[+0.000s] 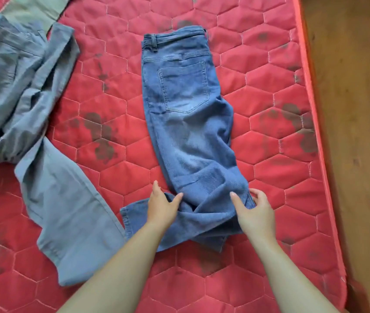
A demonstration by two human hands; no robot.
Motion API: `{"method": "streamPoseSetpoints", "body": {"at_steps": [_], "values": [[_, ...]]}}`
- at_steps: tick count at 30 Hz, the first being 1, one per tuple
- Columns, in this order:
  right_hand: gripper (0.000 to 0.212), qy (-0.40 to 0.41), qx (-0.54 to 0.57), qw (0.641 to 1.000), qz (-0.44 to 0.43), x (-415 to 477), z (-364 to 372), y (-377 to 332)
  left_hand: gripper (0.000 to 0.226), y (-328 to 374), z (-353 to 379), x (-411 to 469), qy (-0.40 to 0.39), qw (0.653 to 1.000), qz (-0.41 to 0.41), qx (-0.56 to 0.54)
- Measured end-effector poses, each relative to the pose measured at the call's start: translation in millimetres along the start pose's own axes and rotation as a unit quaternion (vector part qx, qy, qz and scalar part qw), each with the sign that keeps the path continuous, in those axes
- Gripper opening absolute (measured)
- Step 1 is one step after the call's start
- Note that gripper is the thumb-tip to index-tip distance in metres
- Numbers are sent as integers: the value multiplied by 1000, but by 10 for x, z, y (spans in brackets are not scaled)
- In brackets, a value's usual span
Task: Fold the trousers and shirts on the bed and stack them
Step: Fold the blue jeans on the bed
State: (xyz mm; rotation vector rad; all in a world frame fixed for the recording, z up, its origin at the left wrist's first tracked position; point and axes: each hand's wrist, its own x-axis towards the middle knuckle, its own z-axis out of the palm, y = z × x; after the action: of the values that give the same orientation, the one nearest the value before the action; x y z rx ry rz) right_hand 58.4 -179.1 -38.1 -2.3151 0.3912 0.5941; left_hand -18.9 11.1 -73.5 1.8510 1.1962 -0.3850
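Blue jeans (186,123) lie folded lengthwise on the red quilted mattress (116,91), waistband far from me and back pocket facing up. Their lower legs are bunched and doubled over near me. My left hand (162,205) rests on the left side of that bunched part, fingers straight and thumb spread onto the denim. My right hand (255,211) is at the right side, thumb on top and fingers curled round the denim's edge.
Grey-blue trousers (50,199) lie spread at the left, their upper part crumpled (14,91). An olive-green garment (32,10) lies at the top left. The mattress edge (315,109) runs down the right, with wooden floor (357,109) beyond.
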Motion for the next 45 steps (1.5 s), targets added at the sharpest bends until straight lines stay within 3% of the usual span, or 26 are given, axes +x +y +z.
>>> {"method": "streamPoseSetpoints", "body": {"at_steps": [3, 6, 10, 12, 14, 16, 18, 20, 23, 26, 30, 32, 34, 37, 40, 43, 45], "values": [[32, 29, -20, 999, -27, -36, 109, -36, 72, -40, 70, 111, -8, 999, 18, -39], [13, 6, -22, 997, -71, -42, 72, -104, 43, 191, 100, 91, -39, 985, 56, -161], [11, -28, 92, 989, -116, 135, -284, -406, 41, 714, -83, 88, 86, 956, 224, -169], [30, 10, 136, 984, -112, 410, -455, -635, 44, 989, -245, 175, 142, 938, 272, -158], [42, 58, 89, 988, -111, 706, -552, -812, 46, 1156, -355, 313, 126, 956, 249, -94], [42, 89, -8, 987, -130, 872, -589, -876, 47, 1143, -338, 384, 60, 979, 190, 46], [30, 77, -36, 979, -183, 854, -532, -819, 44, 993, -252, 352, 8, 972, 178, 156], [24, 12, -23, 986, -165, 660, -386, -659, 45, 767, -163, 236, 1, 959, 199, 203], [34, -73, -22, 994, -80, 355, -103, -339, 51, 437, -61, 132, 39, 963, 211, 162], [34, -56, 2, 997, -47, 263, 110, -139, 56, 287, 17, 209, 64, 965, 207, 144], [17, -62, 24, 991, -114, 301, 282, 3, 60, 252, 126, 378, 45, 965, 149, 213], [4, -79, 77, 984, -139, 295, 270, 18, 38, 249, 166, 345, 39, 956, 144, 253], [11, -67, 115, 979, -157, 270, 177, 76, 11, 228, 204, 186, 62, 961, 182, 200], [17, 16, 186, 973, -139, 187, -77, 253, 20, 145, 314, -235, 41, 981, 184, 45], [4, 43, 151, 981, -112, 95, -154, 505, 5, -94, 466, -499, 38, 971, 212, 104], [57, 1, -3, 998, -69, 34, 100, 811, 47, -311, 678, -432, -2, 963, 221, 154], [68, -19, 10, 996, -88, 8, 257, 915, 61, -338, 829, -383, -20, 965, 240, 101]]}}
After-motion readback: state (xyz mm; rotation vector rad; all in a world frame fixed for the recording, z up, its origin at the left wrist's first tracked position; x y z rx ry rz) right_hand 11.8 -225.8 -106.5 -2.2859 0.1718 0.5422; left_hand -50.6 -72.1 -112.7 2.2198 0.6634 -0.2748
